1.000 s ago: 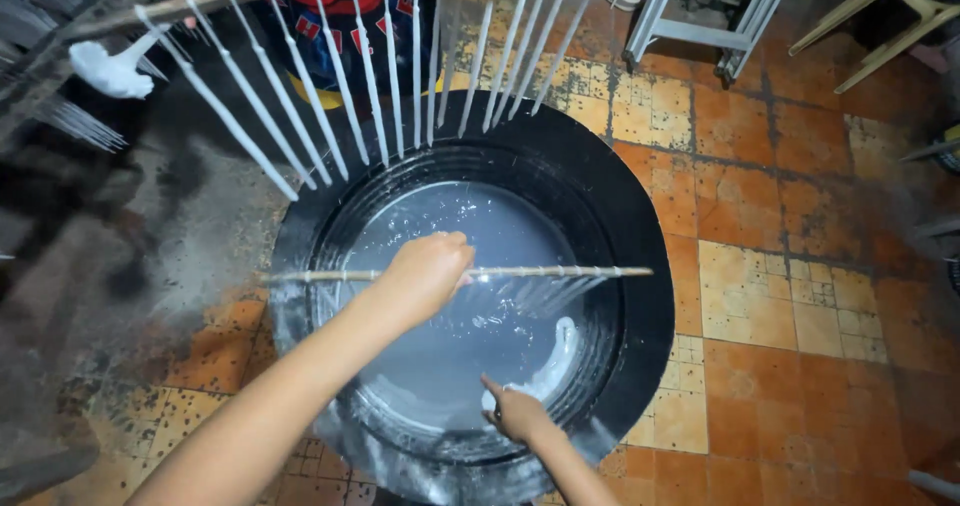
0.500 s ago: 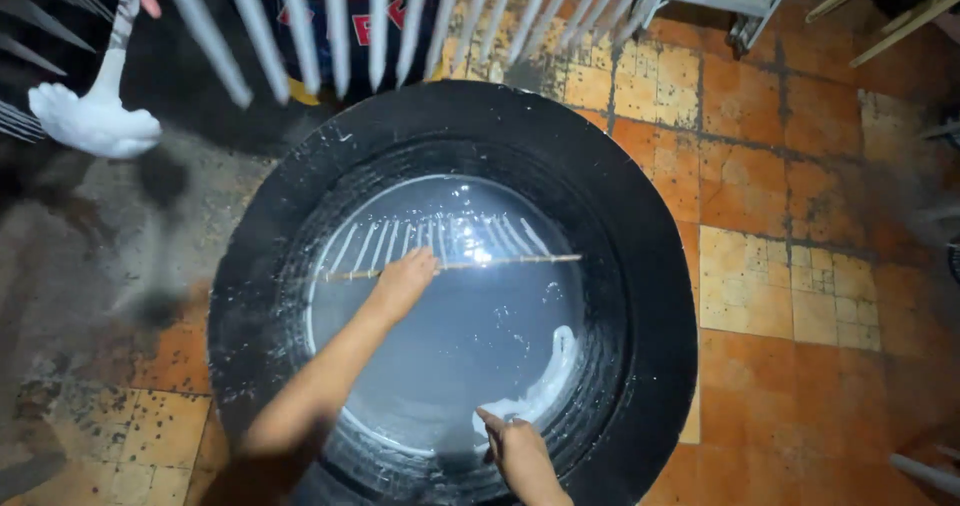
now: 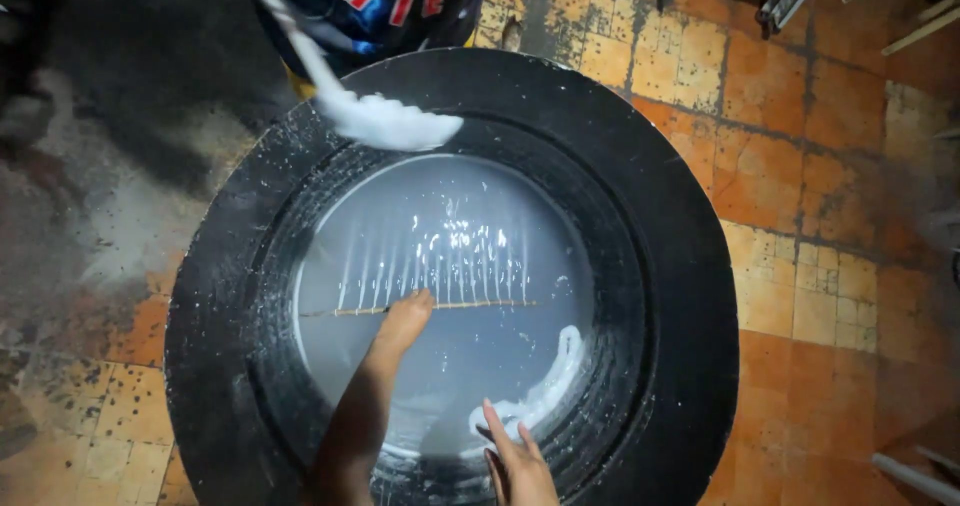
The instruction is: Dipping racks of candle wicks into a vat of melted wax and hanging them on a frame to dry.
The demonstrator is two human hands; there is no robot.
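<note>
One view only, from the head camera looking straight down; a big round black drum point(image 3: 690, 266) sits on a floor of worn orange tiles point(image 3: 800, 166), its rim flecked white, and pale milky liquid point(image 3: 400, 236) fills the inside. Left hand point(image 3: 405, 321) is closed around a thin wooden stick point(image 3: 480, 305) held level deep in the drum; a row of thin white strands point(image 3: 440, 266) runs from the stick across the liquid. Right hand point(image 3: 520, 466) lies open, fingers spread, on the near inner wall, beside a white crust point(image 3: 545, 391). At the far rim a white-coated ladle point(image 3: 385, 121) hangs over the liquid, before another person's dark printed clothing point(image 3: 380, 6); left of the drum the floor is grey and stained point(image 3: 110, 166).
</note>
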